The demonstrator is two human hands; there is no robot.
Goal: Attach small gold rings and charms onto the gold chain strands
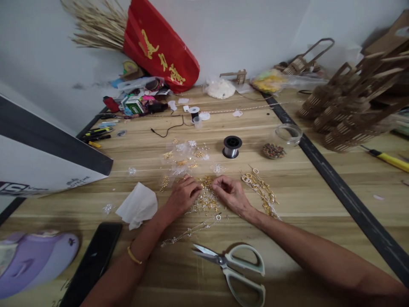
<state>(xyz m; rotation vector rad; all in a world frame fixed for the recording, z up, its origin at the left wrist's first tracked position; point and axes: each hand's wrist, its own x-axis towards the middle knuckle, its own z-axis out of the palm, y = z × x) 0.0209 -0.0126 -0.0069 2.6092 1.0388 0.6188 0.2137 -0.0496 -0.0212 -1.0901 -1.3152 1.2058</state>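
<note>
Gold and silver beads (207, 200) lie in a loose pile on the wooden table. At the pile's left edge is my left hand (184, 194), its thumb and fingers pinched together. My right hand (230, 194) faces it from the right, fingers curled and the tips drawn together. Whatever either hand pinches is too small to make out. A beaded chain (191, 231) with a ring at one end stretches just below the pile. Right of my right hand lies a bundle of gold and silver chains (263, 189). Small clear bags of findings (182, 162) are spread beyond my left hand.
Scissors (223, 260) lie partly opened near the front. A wire spool (232, 147) and a dish of dark beads (274, 150) stand further back. A phone (94, 260), a white tissue (139, 204) and a large box (54, 149) are at left; woven baskets (341, 111) at right.
</note>
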